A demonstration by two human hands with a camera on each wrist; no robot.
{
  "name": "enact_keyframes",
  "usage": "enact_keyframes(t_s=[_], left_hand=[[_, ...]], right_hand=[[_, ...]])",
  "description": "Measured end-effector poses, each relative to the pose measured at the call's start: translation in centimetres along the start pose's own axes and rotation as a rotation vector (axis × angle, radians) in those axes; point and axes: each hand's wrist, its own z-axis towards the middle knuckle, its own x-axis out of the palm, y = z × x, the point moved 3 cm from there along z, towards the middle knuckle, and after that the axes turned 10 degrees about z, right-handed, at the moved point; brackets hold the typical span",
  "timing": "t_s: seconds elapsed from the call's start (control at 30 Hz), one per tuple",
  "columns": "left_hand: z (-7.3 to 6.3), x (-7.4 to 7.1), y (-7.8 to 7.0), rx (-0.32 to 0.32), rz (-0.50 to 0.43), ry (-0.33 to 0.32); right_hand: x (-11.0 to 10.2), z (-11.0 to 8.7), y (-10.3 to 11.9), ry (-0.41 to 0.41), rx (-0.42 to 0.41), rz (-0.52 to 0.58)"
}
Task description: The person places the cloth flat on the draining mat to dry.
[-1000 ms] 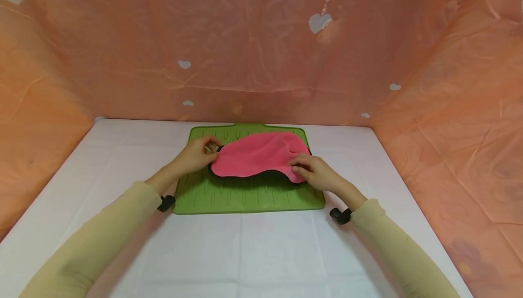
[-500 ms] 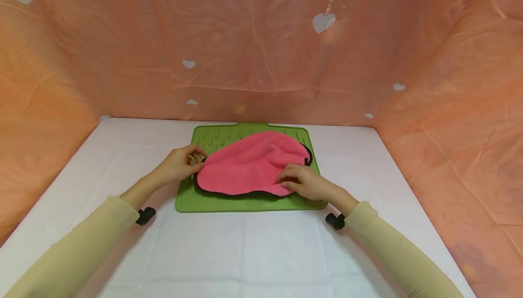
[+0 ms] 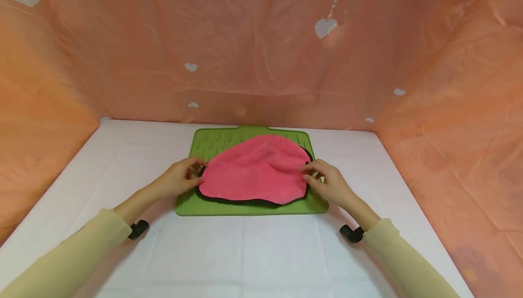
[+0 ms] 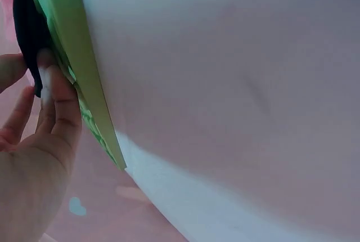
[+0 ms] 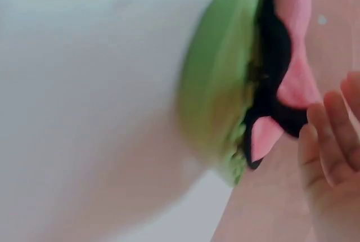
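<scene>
A pink cloth with black edging lies spread over a green ribbed mat, its edge slightly raised at both sides. In the head view my left hand pinches the cloth's left end. The left wrist view shows the black edging between thumb and fingers. On the opposite side my right hand has thumb and forefinger at the cloth's right edge. A black strip of edging rises to the right fingertips in the right wrist view, the cloth peaked there.
The mat rests on a white-covered table. Behind it and along the sides hang orange sheets with pale hearts. A small black device is strapped at each wrist.
The cloth has come nearer and spread wider over the mat. My left hand has shifted left and nearer. The right hand has slid from the front part of the cloth to its right edge.
</scene>
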Motion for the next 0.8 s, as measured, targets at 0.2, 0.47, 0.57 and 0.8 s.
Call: enact_keyframes(t_s=[0.2,0.47,0.57,0.8], left_hand=[[-1.0,0.2,-0.4,-0.027,-0.016,0.070],[-1.1,0.0,-0.8,-0.017,0.009,0.091],[-1.1,0.0,-0.8,-0.017,0.017,0.088],[-1.4,0.4,-1.0,-0.036,0.010,0.078]], right_hand=[[-0.7,-1.8,-1.3,0.025,0.194,-0.035],[0.2,-1.7,-1.4,0.174,0.272,0.005],[0.7,-1.5,-1.4,0.153,0.244,0.019],[1.2,-1.2,-1.3,0.075,0.228,0.115]])
